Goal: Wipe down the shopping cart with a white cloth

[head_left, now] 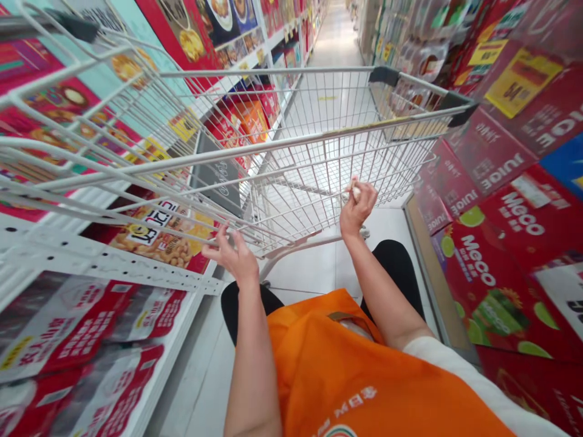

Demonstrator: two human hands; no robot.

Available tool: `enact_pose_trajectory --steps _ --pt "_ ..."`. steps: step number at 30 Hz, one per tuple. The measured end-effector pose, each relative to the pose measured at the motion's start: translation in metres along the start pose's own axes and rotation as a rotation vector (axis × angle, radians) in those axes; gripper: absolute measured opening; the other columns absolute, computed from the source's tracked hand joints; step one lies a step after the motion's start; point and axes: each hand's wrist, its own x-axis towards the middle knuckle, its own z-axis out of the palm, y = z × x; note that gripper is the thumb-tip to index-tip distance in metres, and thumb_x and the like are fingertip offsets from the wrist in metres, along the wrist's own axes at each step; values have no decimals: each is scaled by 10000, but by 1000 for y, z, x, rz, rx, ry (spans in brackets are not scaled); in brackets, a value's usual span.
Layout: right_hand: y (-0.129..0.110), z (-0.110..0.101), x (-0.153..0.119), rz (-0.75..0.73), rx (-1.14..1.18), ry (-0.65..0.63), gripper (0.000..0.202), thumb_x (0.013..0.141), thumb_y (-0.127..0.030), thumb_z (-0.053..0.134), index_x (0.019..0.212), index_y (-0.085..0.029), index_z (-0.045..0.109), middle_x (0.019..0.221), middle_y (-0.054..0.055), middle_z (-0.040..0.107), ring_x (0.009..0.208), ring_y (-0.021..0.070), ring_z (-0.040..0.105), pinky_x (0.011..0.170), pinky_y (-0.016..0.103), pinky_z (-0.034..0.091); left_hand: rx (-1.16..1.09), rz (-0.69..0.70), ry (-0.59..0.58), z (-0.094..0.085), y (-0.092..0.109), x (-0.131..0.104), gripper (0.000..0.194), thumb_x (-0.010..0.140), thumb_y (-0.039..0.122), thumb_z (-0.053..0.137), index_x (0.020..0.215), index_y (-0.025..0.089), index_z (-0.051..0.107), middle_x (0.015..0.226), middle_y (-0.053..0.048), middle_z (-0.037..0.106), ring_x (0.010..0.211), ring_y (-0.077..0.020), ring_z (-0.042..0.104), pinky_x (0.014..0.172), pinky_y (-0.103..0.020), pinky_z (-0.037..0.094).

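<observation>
A wire shopping cart (314, 145) stands in front of me, its basket showing no goods. My left hand (234, 255) is at the near left side of the basket, its fingers spread and bent near the wires; whether the fingertips touch them is unclear. Close to the basket's near wires on the right is my right hand (357, 206), with its fingers curled around something small and whitish that I cannot make out. A dark grey panel (216, 176) with pale lettering shows at the basket's left part.
Shelves with packaged goods (82, 328) line the left side. Red drink cartons (483, 261) are stacked close on the right, under yellow price tags (523, 79). Between them a pale tiled aisle (334, 42) runs ahead. An orange apron (328, 370) covers my lap.
</observation>
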Motion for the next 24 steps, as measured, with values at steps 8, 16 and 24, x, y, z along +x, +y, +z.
enact_pose_trajectory --steps 8,16,24 --pt "-92 5 -90 -379 229 -384 324 1021 -213 383 1145 -273 676 1148 78 659 1118 193 568 1010 369 479 45 5 -96 -5 3 -10 451 975 410 442 1329 173 591 1373 -166 326 1369 -299 381 1184 -450 308" --pt "-40 -3 -43 -93 36 -155 308 1014 -220 359 1057 -204 664 1119 117 634 1098 220 557 1007 447 445 76 -49 -211 -19 5 -11 442 993 404 420 1379 252 570 1428 -156 316 1310 -300 450 1153 -534 337" --pt "-60 -21 -50 -238 164 -355 266 853 -87 429 832 -212 663 1119 92 576 1107 232 546 947 434 438 59 -75 -233 -21 9 -12 439 1000 394 389 1382 274 568 1419 -144 308 1307 -295 446 1137 -547 348"
